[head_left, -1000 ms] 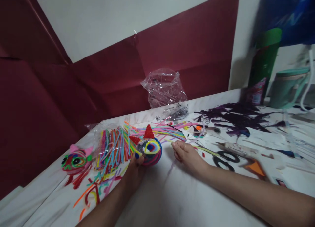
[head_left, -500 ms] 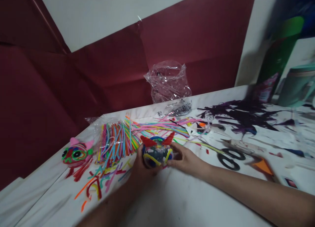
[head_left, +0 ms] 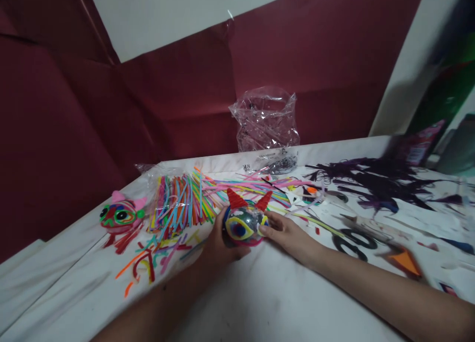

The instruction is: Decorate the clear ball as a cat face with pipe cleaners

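Between my two hands is a round, clear craft ball (head_left: 249, 217) made up as an animal head, with two red pointed ears on top and eyes ringed in yellow around blue. My left hand (head_left: 218, 243) wraps its left side and underside, thumb low at the front. My right hand (head_left: 284, 233) grips the right side, fingertips beside the eye on that side. The back of the head is hidden from me. At the left stands another animal head (head_left: 119, 216) with pink ears, a green and red face and red strands beneath.
Behind my hands lie many coloured pipe cleaners (head_left: 181, 198), with cut scraps (head_left: 148, 263) nearer. On the right are scissors (head_left: 352, 243), purple tassel strands (head_left: 378, 181) and an orange-tipped tool (head_left: 404, 263). A clear plastic bag (head_left: 267, 119) leans at the table's back edge.
The craft head has tipped back, so its ears now point up and its eyes face me more. Both hands still hold it. My view has shifted slightly left.
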The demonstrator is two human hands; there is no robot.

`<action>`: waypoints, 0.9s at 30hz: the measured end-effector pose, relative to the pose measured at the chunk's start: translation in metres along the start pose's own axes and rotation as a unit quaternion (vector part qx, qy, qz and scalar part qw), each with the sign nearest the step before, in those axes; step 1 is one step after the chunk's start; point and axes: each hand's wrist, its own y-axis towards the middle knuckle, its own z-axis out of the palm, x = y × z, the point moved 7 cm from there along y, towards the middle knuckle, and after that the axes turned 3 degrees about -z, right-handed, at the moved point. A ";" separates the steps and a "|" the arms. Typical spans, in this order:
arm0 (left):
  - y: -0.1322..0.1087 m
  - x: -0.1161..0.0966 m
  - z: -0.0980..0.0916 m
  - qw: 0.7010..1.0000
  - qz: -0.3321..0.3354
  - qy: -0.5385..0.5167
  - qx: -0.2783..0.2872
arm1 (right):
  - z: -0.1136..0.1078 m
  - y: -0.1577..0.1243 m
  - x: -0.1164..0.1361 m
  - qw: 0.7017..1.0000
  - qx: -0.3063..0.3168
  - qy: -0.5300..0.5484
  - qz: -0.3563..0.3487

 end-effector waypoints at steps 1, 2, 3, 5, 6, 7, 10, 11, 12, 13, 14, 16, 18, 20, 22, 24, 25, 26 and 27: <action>0.000 -0.002 0.000 1.000 0.004 0.007 0.001 | 0.000 0.000 0.000 1.000 0.000 0.007 0.003; -0.001 -0.003 0.001 1.000 0.009 0.011 0.003 | 0.000 0.000 -0.001 1.000 0.001 0.013 0.006; -0.001 -0.004 0.001 1.000 0.014 0.013 0.005 | 0.000 0.000 -0.002 1.000 0.002 0.017 0.009; 0.000 -0.004 0.000 1.000 0.021 0.012 0.008 | 0.000 0.000 -0.004 1.000 0.005 0.022 0.016; 0.000 -0.004 -0.001 1.000 0.024 0.005 0.007 | 0.000 0.000 -0.005 1.000 0.004 0.020 0.020; 0.001 -0.004 -0.003 1.000 0.029 -0.006 0.003 | -0.001 0.000 -0.006 1.000 0.002 0.017 0.024; 0.004 -0.003 -0.009 0.998 0.040 -0.028 -0.027 | -0.003 0.000 -0.007 1.000 -0.007 -0.001 0.031; 0.004 -0.004 -0.010 0.998 0.040 -0.028 -0.038 | -0.003 0.000 -0.006 0.999 -0.008 -0.004 0.030; 0.005 -0.004 -0.011 0.998 0.037 -0.024 -0.047 | -0.003 0.000 -0.006 1.000 -0.007 -0.002 0.030; 0.005 -0.005 -0.011 0.998 0.033 -0.019 -0.051 | -0.002 -0.001 -0.005 1.000 -0.006 0.003 0.030; 0.005 -0.007 -0.010 0.998 0.031 -0.015 -0.053 | -0.002 -0.001 -0.004 0.999 -0.004 0.010 0.030; 0.005 -0.012 -0.009 0.998 0.034 -0.011 -0.055 | 0.000 -0.001 -0.002 0.999 0.001 0.021 0.029; 0.005 -0.016 -0.007 0.998 0.038 -0.006 -0.053 | 0.001 -0.002 0.002 1.000 0.007 0.020 0.018; 0.006 -0.017 -0.006 0.998 0.037 -0.003 -0.049 | 0.003 -0.002 0.005 1.000 0.013 0.007 0.004; 0.007 -0.015 -0.007 0.998 0.035 -0.004 -0.049 | 0.004 -0.002 0.008 1.000 0.012 -0.011 -0.003; 0.008 -0.011 -0.010 0.998 0.040 0.002 -0.057 | 0.002 -0.002 0.009 0.999 0.004 -0.038 -0.003; 0.008 -0.008 -0.011 0.998 0.041 0.006 -0.057 | 0.002 -0.002 0.009 0.998 0.000 -0.055 -0.002; 0.009 -0.006 -0.011 0.998 0.038 0.009 -0.052 | 0.001 -0.003 0.008 0.997 -0.003 -0.072 -0.001; 0.009 -0.003 -0.011 0.999 0.031 0.009 -0.041 | 0.000 -0.003 0.008 0.996 -0.006 -0.086 0.000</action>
